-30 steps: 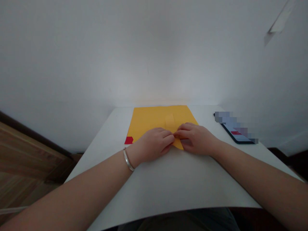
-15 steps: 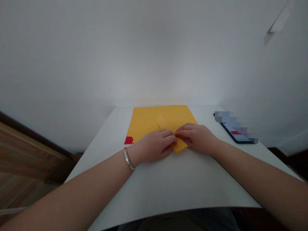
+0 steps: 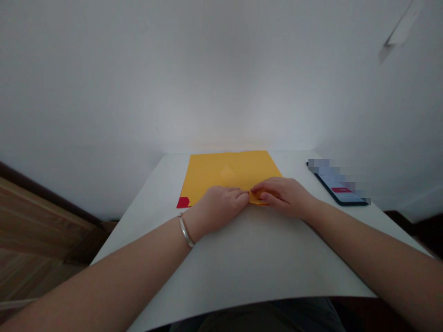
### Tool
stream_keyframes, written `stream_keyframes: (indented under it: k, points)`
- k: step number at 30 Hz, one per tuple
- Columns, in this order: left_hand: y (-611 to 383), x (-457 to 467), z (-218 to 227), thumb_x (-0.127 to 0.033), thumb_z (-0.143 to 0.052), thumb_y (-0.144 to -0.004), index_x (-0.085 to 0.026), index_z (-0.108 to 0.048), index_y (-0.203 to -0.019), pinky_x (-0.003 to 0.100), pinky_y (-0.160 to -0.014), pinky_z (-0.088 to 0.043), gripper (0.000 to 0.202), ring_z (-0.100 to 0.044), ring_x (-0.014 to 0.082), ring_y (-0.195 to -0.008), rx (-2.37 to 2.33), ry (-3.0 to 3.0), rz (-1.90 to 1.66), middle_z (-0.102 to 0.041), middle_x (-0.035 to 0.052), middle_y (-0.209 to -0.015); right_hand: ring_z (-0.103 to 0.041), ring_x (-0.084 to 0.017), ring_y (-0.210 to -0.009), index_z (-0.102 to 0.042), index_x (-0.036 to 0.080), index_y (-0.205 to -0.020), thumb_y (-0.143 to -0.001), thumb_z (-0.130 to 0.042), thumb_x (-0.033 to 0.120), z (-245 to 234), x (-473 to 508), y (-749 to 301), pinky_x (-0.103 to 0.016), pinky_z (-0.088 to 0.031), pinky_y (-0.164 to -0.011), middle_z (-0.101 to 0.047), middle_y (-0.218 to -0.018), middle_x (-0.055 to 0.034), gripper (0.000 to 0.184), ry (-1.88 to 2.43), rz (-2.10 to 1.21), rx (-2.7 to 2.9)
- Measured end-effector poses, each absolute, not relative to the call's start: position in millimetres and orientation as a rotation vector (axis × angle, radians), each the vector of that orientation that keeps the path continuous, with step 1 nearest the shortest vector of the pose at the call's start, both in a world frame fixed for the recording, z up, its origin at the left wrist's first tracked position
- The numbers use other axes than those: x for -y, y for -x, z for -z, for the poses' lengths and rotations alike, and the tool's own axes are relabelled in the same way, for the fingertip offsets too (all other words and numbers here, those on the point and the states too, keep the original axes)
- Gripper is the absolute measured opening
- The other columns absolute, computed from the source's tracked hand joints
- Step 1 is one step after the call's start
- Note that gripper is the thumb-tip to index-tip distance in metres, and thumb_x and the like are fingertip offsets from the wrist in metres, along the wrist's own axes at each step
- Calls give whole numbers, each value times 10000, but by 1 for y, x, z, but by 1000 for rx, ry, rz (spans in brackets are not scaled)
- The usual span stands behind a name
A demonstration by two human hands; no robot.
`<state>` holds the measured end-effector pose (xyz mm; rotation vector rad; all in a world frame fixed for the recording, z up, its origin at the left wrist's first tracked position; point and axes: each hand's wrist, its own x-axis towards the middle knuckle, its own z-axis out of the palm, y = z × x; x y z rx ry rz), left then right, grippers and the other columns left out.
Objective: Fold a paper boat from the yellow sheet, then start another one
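Your left hand (image 3: 218, 208) and right hand (image 3: 284, 197) pinch a small folded flap (image 3: 258, 198) between them, at the near edge of the yellow paper sheet (image 3: 224, 173) lying flat on the table (image 3: 242, 258).

Smartphone (image 3: 341, 191) lay on white desk (image 3: 249, 263), right side, screen lit; white wall (image 3: 221, 78) behind; wooden surface (image 3: 34, 226) lower left.

The head view looks forward and down, close to orange paper (image 3: 221, 177).
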<state>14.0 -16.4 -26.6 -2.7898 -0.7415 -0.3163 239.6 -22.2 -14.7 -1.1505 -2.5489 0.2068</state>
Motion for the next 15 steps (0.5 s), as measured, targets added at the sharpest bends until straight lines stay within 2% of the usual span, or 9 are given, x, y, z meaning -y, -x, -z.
stream_keyframes:
  k: [4,6,10,12,15]
  points:
    - [-15,20,24,-186,-513,-901,-140,-587,-950,300,-604,-539,100,-666,203,-777,752,2704,280,-690,67,-940,-632,-230,-949,-643,191,-1093,-842,-540,495,12,24,-240,-350,-480,-784,-694,-1041,-71,408,1056,-215,2567]
    - [-15,20,24,-171,-522,-891,-127,-593,-936,308,-627,-549,95,-668,216,-825,731,2668,303,-691,87,-955,-633,-219,-933,-654,192,-1061,-839,-562,462,11,24,-238,-339,-481,-777,-696,-1017,-66,361,1057,-177,2569]
    - [-16,16,28,-175,-525,-892,-106,-610,-936,352,-805,-549,118,-630,241,-1021,623,2631,446,-676,123,-1061,-632,-177,-899,-680,207,-974,-895,-498,329,16,22,-237,-294,-480,-761,-695,-981,-50,233,990,-106,2575]
    - [-17,15,30,-197,-522,-896,-110,-613,-937,350,-827,-543,132,-631,234,-1019,648,2660,457,-676,116,-1066,-634,-167,-871,-687,216,-942,-898,-494,295,19,21,-239,-280,-479,-747,-695,-965,-44,214,978,-61,2577]
    - [-17,14,29,-262,-512,-904,-125,-609,-968,346,-781,-550,180,-655,220,-927,820,2746,404,-685,94,-1012,-631,-164,-855,-689,225,-926,-893,-509,285,22,20,-240,-275,-476,-736,-695,-953,-33,193,975,-35,2592]
